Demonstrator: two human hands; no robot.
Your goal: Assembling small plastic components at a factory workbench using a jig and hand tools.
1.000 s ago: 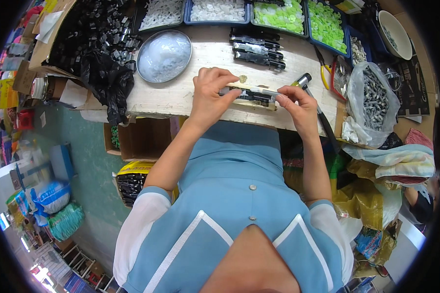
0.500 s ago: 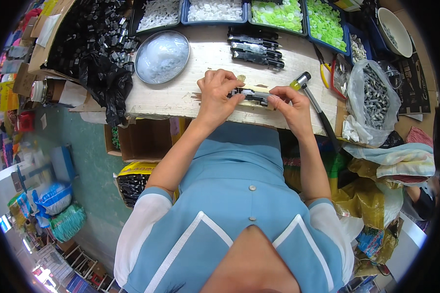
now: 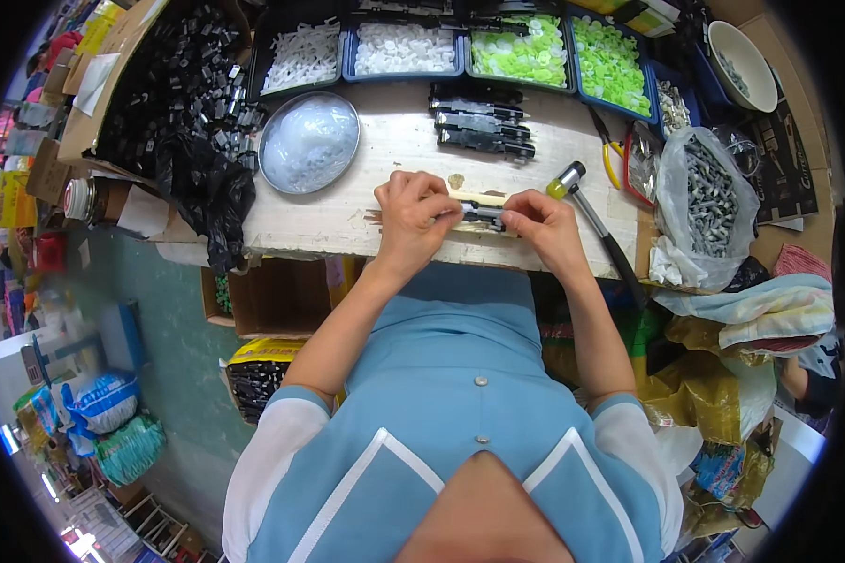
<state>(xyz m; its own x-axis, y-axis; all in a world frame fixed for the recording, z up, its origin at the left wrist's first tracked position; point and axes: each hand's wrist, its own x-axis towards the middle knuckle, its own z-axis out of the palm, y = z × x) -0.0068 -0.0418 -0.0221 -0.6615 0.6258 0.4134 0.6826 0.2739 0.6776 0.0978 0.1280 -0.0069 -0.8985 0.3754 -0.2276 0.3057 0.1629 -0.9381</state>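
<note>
The left hand (image 3: 411,218) and the right hand (image 3: 543,225) are positioned at the front edge of the counter (image 3: 385,141), with the black assembly (image 3: 483,214) between them. The left hand is nearly closed: thumb and fingers are pinched on the left end of the assembly. The right hand is likewise nearly closed, thumb and index finger gripping the right end. The assembly is elongated and lies roughly parallel to the counter edge; a pale strip (image 3: 483,198) runs just behind it

Surrounding items:
- Rear of the assembly: a row of similar black units (image 3: 483,131), set side by side
- Right of the right hand: a hammer (image 3: 603,228), head toward the rear, black grip toward the front edge
- Beyond the hammer: pliers (image 3: 612,161) and a clear plastic bag (image 3: 672,183) of grey metal parts
- Left rear: a round dish (image 3: 357,150) bearing a clear-wrapped bundle
- Far rear: trays (image 3: 404,76) of white and green pieces
</note>
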